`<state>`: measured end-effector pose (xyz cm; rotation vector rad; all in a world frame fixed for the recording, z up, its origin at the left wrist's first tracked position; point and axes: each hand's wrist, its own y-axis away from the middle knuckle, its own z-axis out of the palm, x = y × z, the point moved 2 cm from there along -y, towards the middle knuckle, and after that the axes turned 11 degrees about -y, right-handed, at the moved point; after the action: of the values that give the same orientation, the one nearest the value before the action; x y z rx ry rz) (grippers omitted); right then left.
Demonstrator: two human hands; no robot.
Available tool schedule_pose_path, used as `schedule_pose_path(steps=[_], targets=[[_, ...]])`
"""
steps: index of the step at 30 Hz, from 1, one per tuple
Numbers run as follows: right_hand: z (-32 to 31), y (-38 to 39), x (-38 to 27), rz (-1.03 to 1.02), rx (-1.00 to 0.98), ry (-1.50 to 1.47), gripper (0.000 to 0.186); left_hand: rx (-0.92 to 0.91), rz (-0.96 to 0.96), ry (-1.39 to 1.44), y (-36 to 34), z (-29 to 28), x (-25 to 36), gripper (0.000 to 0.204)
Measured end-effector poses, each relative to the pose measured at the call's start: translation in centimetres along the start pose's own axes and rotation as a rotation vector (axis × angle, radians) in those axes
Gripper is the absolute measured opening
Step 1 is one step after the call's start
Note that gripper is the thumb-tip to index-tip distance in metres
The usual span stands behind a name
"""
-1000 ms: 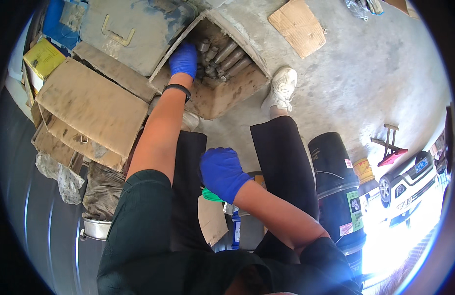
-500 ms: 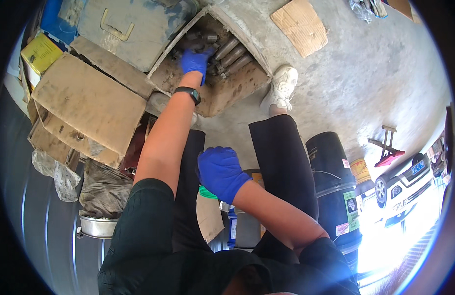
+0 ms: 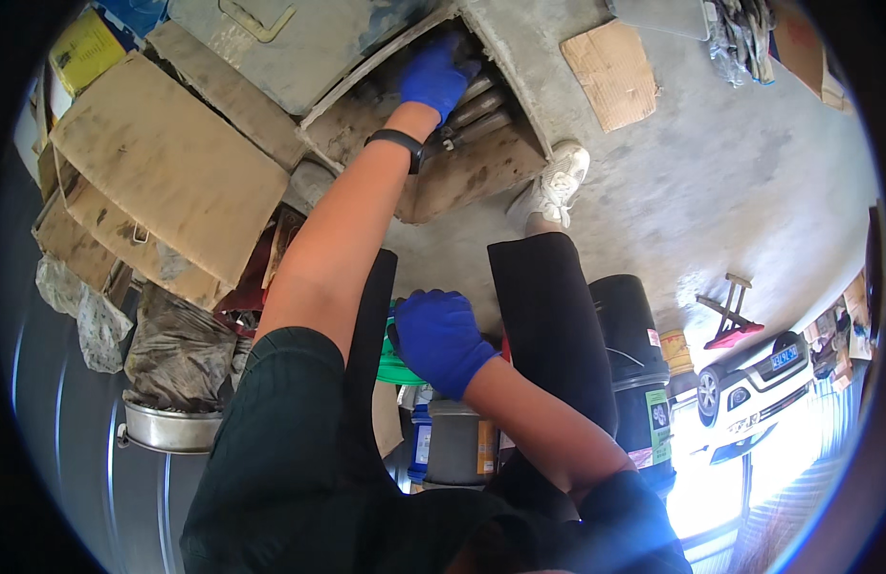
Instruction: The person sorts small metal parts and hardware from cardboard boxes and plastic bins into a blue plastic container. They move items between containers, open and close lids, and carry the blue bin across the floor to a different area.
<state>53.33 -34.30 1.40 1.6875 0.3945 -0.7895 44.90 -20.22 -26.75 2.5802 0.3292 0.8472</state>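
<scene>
Dull, rounded metal cylinders [image 3: 483, 127] in a stained cardboard box [image 3: 491, 178]
Left hand [image 3: 433, 78] inside, grip unclear; right hand [image 3: 443, 341] curled, any hold hidden.

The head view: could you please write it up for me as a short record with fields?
Left hand: blue-gloved, inside the open cardboard box; fingertips blurred, grip unclear
Left wrist: black wristband
Right hand: blue-gloved, fingers curled, between the knees; anything held is hidden
Beside right hand in view: green item
Open cardboard box: stained brown, beyond the feet
Box contents: metal cylindrical parts
Floor: flat cardboard piece, right of the box
Right side: black buckets; white car in the background
</scene>
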Motion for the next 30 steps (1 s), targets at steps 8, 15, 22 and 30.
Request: schedule_pose_path(steps=[8, 15, 22, 30], targets=[[0.0, -0.3, -0.2, 0.029, 0.009, 0.036, 0.022, -0.044, 0.024, -0.330, 4.1, -1.4, -0.3, 0.050], [0.9, -0.1, 0.0, 0.030, 0.030, 0.024, 0.019, -0.160, 0.038, -0.374, 5.9, 1.2, -0.5, 0.053], [0.5, 0.0, -0.3, 0.004, 0.053, -0.007, 0.017, -0.406, -0.127, -0.162, 4.8, 0.2, -0.8, 0.051], [0.2, 0.2, -0.2, -0.028, 0.140, -0.051, 0.017, -0.352, -0.526, 0.635, 5.3, -2.5, 2.0, 0.048]])
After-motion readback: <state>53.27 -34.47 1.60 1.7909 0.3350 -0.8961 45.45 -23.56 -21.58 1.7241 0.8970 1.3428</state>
